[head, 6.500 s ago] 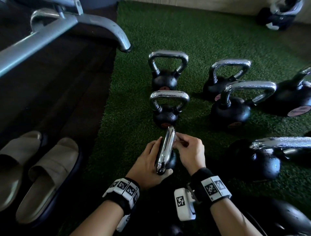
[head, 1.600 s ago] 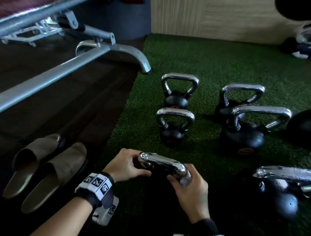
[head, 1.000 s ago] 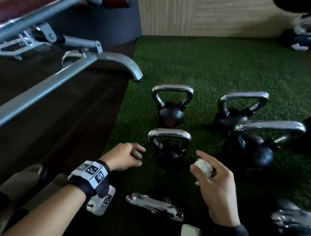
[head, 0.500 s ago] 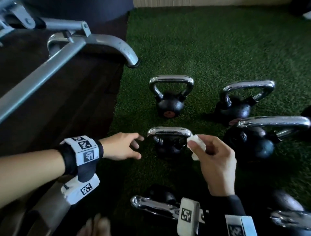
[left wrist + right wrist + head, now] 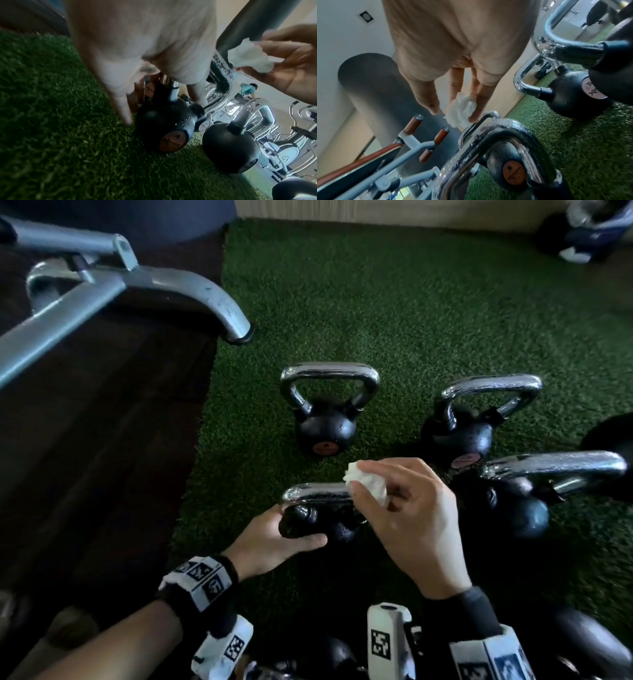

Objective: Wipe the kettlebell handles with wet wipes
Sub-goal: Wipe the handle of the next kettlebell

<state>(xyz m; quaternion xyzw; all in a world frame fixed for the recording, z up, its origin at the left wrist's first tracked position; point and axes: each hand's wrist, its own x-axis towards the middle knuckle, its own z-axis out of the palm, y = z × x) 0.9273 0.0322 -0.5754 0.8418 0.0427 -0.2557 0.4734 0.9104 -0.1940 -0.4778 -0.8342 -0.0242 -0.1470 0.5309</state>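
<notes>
A small black kettlebell (image 5: pixel 337 530) with a wet chrome handle (image 5: pixel 315 494) stands on the green turf in front of me. My left hand (image 5: pixel 294 529) grips its round body from the left, thumb across the front. In the left wrist view the same kettlebell (image 5: pixel 164 121) shows under my palm. My right hand (image 5: pixel 359 479) pinches a crumpled white wipe (image 5: pixel 371 487) at the right end of the handle. Seen from the right wrist, the wipe (image 5: pixel 462 111) hangs just over the handle's corner (image 5: pixel 496 129).
Several more kettlebells stand on the turf: one behind (image 5: pixel 325 412), two to the right (image 5: pixel 469 426) (image 5: pixel 527 494), one by my wrists (image 5: pixel 329 655). A grey bench leg (image 5: pixel 205 299) reaches the turf edge at upper left. Dark floor lies left.
My left hand has moved right from beside the kettlebell and now grips its body. My right hand keeps the wipe at the handle's right end.
</notes>
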